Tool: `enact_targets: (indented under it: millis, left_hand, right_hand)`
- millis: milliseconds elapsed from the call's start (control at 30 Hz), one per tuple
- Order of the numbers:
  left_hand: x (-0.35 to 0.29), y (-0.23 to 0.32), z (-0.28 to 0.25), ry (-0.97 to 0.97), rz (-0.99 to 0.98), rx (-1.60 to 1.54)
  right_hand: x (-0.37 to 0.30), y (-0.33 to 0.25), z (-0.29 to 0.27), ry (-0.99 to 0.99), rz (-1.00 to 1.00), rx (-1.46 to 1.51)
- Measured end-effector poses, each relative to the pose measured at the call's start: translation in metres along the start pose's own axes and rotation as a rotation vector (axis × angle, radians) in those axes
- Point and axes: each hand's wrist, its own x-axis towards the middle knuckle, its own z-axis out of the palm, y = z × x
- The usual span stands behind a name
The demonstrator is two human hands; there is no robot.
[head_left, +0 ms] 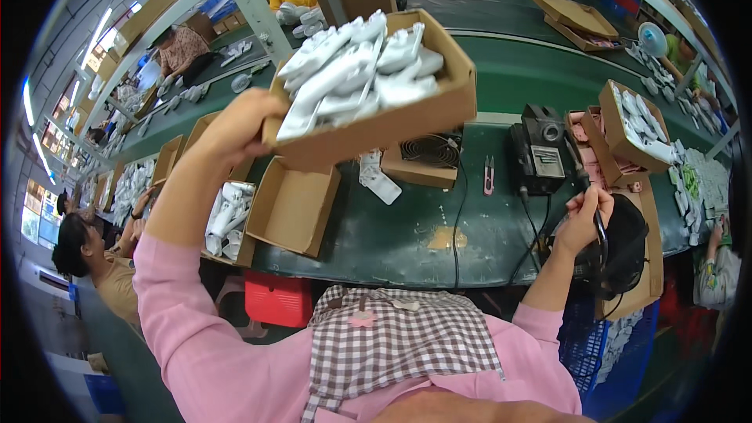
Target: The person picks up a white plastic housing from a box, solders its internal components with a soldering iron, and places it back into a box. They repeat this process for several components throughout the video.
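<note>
My left hand [243, 127] grips the near left edge of a cardboard box [376, 131], holding it tilted above the workbench. White plastic parts [352, 70] fill that box in a heap. On the right, my right hand [582, 218] is closed round a black soldering iron [601, 231]. A black soldering station [540, 149] with a dial stands just beyond that hand. Below the raised box, an empty cardboard box [294, 207] rests on the bench. To its left, another box holds white parts [229, 215].
Pink tweezers [489, 175] and a coil of wire [429, 150] lie on the green bench [392, 243]. A cardboard box of white parts [638, 121] stands at the right, near a black rounded object [627, 231]. Blue crate [619, 352] stands below. Co-workers sit on both sides and across.
</note>
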Motion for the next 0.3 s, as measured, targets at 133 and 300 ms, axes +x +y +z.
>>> enact_targets:
  millis: [133, 300]
  left_hand:
    - [0.076, 0.016, -0.004, 0.043, -0.033, -0.013]
    - [0.185, -0.001, 0.007, 0.079, -0.126, -0.069]
  right_hand:
    - [0.004, 0.013, 0.011, -0.012, -0.004, -0.078]
    - [0.017, 0.016, -0.003, -0.05, -0.036, -0.147]
